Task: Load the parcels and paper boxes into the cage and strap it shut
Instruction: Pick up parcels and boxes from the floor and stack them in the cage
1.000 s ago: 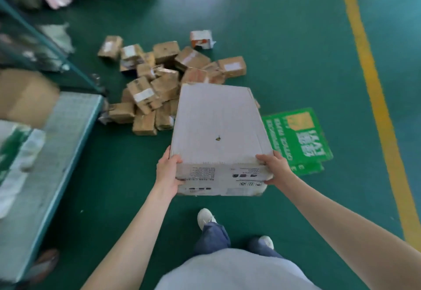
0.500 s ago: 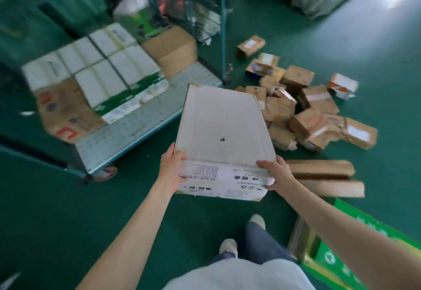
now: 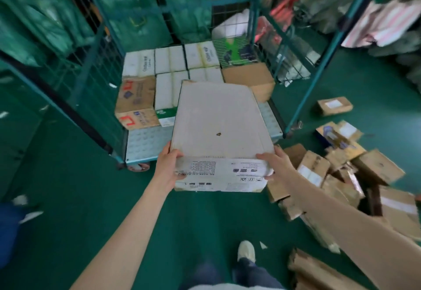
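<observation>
Both the left hand (image 3: 169,166) and right hand (image 3: 274,164) grip a white box (image 3: 218,128) at centre frame, before the half-filled cage (image 3: 145,144); many parcels (image 3: 319,171) at right remain, strapping undone.

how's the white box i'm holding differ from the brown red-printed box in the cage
The white box is pale, flat, wide; the brown box tan, blockier, red-printed. The left hand and right hand grip the white box; the brown box rests on the cage floor. Both are cardboard.

Green floor (image 3: 75,198), hanging green sacks (image 3: 182,5)
</observation>
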